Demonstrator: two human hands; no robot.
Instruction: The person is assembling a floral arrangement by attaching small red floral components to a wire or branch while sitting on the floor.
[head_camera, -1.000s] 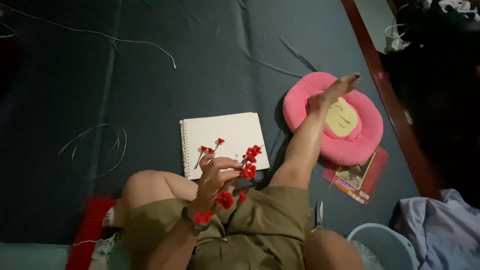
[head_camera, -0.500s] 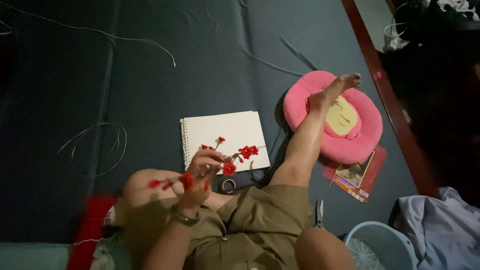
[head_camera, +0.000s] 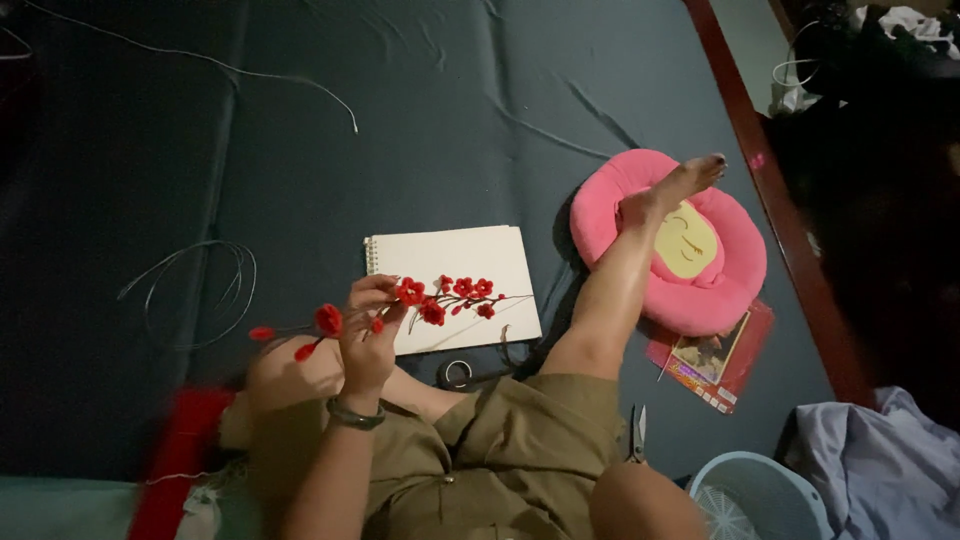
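Head view — flower sprig (head_camera: 440, 298) raised higher, spread wider.

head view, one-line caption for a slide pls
One hand holds a red-blossom branch over a spiral sketchbook.

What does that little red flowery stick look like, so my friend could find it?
Start at the big dark green mat and find the white spiral notebook lying on it. Just over the notebook's lower left corner, a hand wearing a green bangle holds a thin wire branch dotted with small red blossoms. Nothing else nearby is so spindly, with red flowers sticking out both sides of the hand.
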